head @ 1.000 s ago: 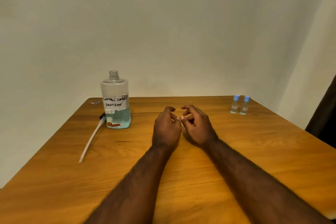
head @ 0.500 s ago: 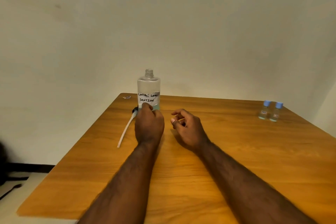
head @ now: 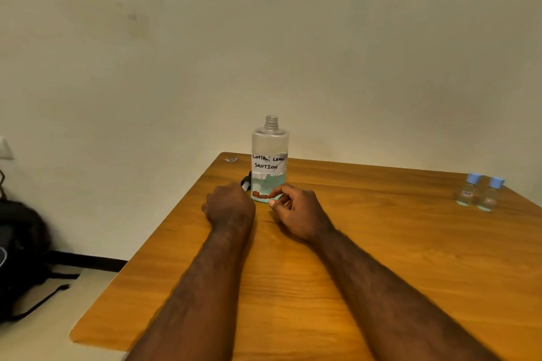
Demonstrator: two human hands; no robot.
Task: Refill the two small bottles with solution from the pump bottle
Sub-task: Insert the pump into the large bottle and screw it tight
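Bottle handling is what to weigh in the head view (the only one you have). The pump bottle (head: 269, 155) stands upright toward the far left of the table (head: 410, 214). Its threaded neck is open and the pump (head: 245, 182) is off, with only its black head showing past your left hand (head: 230, 209). That hand lies knuckles-up beside the bottle's base, fingers curled under and hidden. It may have the pump's tube in it, but I cannot tell. Your right hand (head: 297, 212) rests on the table just in front of the bottle's base, fingers loosely curled and nothing in it.

Judge the bottle as clear, smooth plastic, roughly a third full of bluish solution, so it is fairly light and likely to give under a hard squeeze. Wrap a hand around the middle, over the paper label (head: 268, 163), where the grip should be least slippery. Keep the bottle upright, because with no cap any tilt spills.

The two small bottles (head: 468, 192) stand side by side at the far right of the table, well apart from both hands, blue caps on. Expect them to be very light and easy to topple. Pinch each one low on its body while unscrewing, and steady it while filling, since the mouth will be narrow.
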